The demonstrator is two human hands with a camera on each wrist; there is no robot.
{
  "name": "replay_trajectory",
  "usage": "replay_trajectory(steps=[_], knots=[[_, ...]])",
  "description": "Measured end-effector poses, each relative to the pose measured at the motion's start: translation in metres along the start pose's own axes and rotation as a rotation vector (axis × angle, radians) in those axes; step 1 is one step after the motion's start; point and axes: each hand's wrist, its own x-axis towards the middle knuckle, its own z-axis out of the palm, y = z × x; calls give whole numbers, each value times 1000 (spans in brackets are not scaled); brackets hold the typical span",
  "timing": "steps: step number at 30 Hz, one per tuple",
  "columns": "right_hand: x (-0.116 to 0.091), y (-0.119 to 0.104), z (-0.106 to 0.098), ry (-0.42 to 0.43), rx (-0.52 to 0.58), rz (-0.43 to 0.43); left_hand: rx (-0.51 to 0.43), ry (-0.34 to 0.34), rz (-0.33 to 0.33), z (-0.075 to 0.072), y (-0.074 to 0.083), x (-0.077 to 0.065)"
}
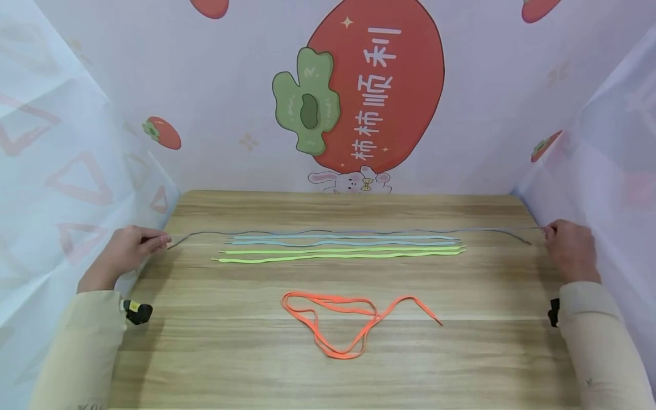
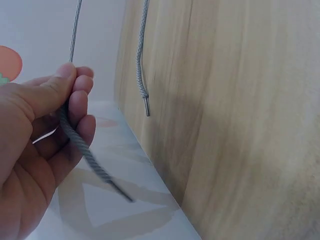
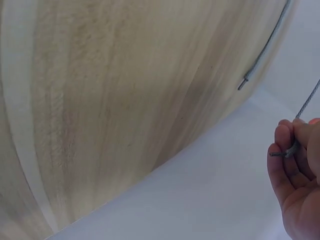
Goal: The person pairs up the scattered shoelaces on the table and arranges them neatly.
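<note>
A grey round shoelace point(image 2: 75, 37) is stretched in a straight line between both hands at the far part of the table. My left hand point(image 1: 130, 250) pinches it between thumb and fingers, and its tipped end point(image 2: 95, 162) hangs down past the fingertips. At the other side, my right hand point(image 1: 571, 250) grips the opposite end, whose short tip point(image 3: 279, 154) pokes out beside the fingers. Below the stretched lace lies a second grey shoelace point(image 2: 140, 55), slightly wavy, its metal-tipped ends resting on the wood near each hand.
In front of the grey laces lie two light blue shoelaces point(image 1: 328, 243) and two yellow-green shoelaces point(image 1: 328, 256), roughly parallel. Nearer, an orange shoelace point(image 1: 344, 356) is loosely looped on the wooden table point(image 1: 215, 359). Printed sheets point(image 1: 225, 114) wall the table's back and sides.
</note>
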Motion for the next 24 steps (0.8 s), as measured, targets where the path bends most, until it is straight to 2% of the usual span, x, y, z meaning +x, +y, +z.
replay_trajectory(steps=[6,10,17,24], knots=[[7,3,-3,-26,-28,62,12,9,-81,-1,-1,14],[14,-2,-3,-8,-32,75,37,70,-116,0,4,20],[24,-12,1,-15,-17,83,92,237,-126,7,13,38],[33,-13,10,-44,-4,124,137,246,-118,17,15,58]])
